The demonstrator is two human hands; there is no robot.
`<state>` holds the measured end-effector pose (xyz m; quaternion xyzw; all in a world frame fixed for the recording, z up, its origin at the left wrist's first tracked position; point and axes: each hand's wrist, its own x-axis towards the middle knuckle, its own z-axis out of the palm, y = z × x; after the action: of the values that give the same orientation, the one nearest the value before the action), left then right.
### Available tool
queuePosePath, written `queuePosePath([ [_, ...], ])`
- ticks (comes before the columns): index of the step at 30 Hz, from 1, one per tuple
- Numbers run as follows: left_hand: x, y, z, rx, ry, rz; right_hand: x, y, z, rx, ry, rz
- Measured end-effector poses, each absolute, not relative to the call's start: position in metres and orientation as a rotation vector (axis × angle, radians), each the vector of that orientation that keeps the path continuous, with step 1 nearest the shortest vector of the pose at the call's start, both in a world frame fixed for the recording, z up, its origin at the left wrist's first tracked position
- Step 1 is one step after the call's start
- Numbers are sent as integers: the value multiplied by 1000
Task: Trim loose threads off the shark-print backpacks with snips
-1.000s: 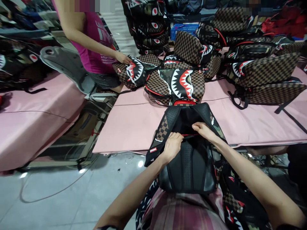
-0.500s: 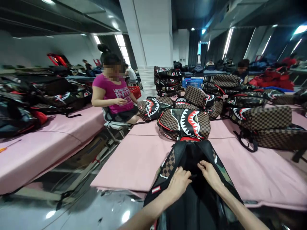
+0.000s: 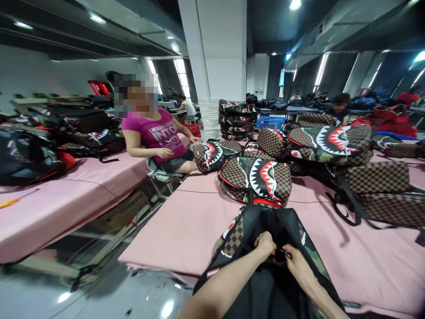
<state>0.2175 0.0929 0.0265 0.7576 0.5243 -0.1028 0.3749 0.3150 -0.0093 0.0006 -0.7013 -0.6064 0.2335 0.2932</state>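
Note:
A black backpack (image 3: 265, 221) with checkered and camouflage side panels lies back-up over the near edge of the pink table (image 3: 186, 230), partly in my lap. My left hand (image 3: 264, 245) is closed on its upper back panel. My right hand (image 3: 296, 262) pinches a small dark part there, perhaps a zipper pull, too small to name. Both hands almost touch each other at the bag's top opening.
A shark-mouth backpack (image 3: 255, 179) lies just beyond mine, with several more piled behind and to the right (image 3: 332, 141). A person in a pink shirt (image 3: 156, 137) sits at the left by another bag (image 3: 212, 155). A second pink table (image 3: 66, 199) stands across a floor gap.
The camera has tilted up from my lap to the room, so my hands sit lower in view. My hands drew closer together on the bag. A shark-mouth bag now lies atop the right pile.

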Motion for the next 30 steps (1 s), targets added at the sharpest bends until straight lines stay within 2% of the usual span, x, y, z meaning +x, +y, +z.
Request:
queuePosePath([
  [12,187,64,22,2073,1598,-110,350,19,24,-1978,-1700,764],
  [21,163,68,27,2178,1614,-163,352,22,40,-1983,-1822,826],
  [24,155,61,30,2203,1580,-160,347,23,47,-1900,-1954,685],
  [30,147,58,31,2205,1561,-171,333,33,49,-1735,-2409,120],
])
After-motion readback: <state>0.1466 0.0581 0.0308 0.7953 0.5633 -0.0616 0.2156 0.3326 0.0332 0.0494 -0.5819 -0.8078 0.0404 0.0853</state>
